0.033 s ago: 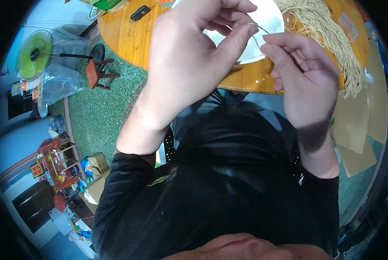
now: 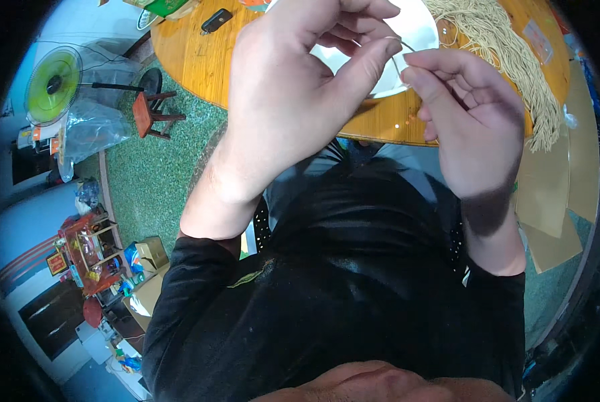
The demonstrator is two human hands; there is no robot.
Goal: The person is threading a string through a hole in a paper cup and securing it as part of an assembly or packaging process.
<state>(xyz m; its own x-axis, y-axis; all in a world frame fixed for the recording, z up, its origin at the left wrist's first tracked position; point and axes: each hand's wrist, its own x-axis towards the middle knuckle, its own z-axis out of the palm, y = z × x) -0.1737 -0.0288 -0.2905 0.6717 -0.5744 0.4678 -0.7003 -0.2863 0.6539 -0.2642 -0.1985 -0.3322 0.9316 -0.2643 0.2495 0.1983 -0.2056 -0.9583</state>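
My left hand is raised over the near part of the table, thumb and fingertips closed in a pinch. A thin dark cord runs from that pinch to my right hand, whose thumb and forefinger are pressed together on it. Its exact ends are hidden by the fingers. Behind and beneath both hands is a white bowl, partly covered by my left hand. A bundle of beige cords lies to the right of the bowl and hangs over the table's edge.
The round wooden table carries a black key fob at the left. A small reddish stool and a green fan stand on the left. Flattened cardboard lies at the right; shelves stand further left.
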